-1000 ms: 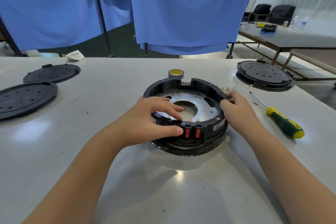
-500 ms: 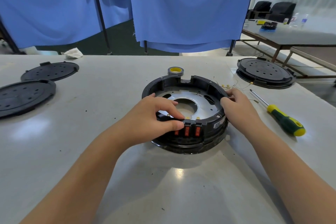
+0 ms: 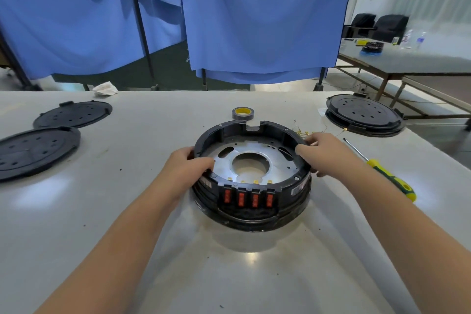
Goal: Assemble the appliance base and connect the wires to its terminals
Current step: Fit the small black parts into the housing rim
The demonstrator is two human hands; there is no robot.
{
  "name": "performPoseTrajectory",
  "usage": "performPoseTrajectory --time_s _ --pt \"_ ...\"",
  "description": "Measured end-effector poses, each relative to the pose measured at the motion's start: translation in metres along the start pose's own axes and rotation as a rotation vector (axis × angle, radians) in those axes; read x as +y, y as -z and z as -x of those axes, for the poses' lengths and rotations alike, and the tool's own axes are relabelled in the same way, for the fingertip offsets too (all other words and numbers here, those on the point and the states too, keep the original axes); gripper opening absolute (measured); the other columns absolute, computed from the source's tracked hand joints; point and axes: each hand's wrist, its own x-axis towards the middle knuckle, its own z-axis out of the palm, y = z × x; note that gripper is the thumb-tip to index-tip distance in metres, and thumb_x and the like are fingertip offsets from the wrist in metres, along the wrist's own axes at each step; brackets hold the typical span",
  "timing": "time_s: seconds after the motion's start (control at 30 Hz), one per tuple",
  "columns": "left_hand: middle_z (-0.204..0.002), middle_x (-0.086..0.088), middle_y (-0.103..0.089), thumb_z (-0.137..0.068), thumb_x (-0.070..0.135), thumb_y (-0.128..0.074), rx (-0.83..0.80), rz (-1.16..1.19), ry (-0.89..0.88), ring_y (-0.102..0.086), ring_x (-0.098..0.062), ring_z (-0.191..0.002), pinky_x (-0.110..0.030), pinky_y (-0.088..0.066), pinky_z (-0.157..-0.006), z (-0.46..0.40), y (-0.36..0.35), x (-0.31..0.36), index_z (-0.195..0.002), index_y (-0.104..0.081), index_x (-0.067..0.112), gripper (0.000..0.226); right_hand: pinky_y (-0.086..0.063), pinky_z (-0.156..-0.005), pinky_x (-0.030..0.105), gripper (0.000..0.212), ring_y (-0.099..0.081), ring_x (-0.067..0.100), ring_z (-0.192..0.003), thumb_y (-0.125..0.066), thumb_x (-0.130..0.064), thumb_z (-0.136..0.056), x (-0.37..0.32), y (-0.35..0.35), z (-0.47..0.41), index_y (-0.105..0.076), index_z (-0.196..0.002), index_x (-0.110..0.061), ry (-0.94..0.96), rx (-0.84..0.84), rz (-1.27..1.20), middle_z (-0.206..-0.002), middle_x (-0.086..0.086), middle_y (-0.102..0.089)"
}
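- Two flat black perforated plastic discs (image 3: 38, 150) lie at the table's left edge.
- The left hand (image 3: 187, 168) grips the left rim of the round black appliance base with a silver metal plate (image 3: 251, 171), at the grey table's (image 3: 127, 211) centre.
- The right hand (image 3: 322, 153) grips its right rim, thumb inside.
- Thin gold-tipped wires (image 3: 305, 132) lie just behind that hand.
- A green-and-yellow-handled screwdriver (image 3: 382, 171) lies to the right.

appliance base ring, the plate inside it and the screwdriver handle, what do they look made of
Appliance base ring: likely moulded black plastic, matt, with ribbed walls. Inner plate: looks like stamped sheet metal, silvery grey with a dull sheen and punched slots. Screwdriver handle: probably plastic with rubbery grip, yellow and green; its shaft looks like bright steel.
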Motion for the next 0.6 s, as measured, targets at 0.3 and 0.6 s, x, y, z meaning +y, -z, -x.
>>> performPoseTrajectory --time_s 0.3,0.6 --pt "-0.086 -0.005 -0.063 -0.054 0.01 -0.058 -0.118 -0.083 0.015 -0.058 -0.018 -0.078 -0.033 -0.051 -0.079 -0.002 0.009 0.016 -0.099 -0.071 0.014 0.048 -0.043 -0.049 0.025 0.017 -0.049 0.023 -0.052 -0.063 -0.024 -0.077 -0.019 0.009 -0.025 -0.057 -0.069 -0.011 -0.011 -0.153 0.225 -0.063 0.009 -0.053" --pt "-0.138 0.007 -0.048 -0.08 0.034 -0.075 0.161 -0.246 -0.258 -0.047 -0.007 -0.117 -0.025 -0.036 -0.094 0.0 -0.01 0.029 -0.141 -0.044 0.026 0.07 -0.041 -0.053 0.027 0.027 -0.052 0.024 -0.054 -0.059 -0.024 -0.076 -0.018 0.015 0.009 -0.064 -0.086 0.0 0.065 0.047 0.235 -0.064 0.01 -0.058"
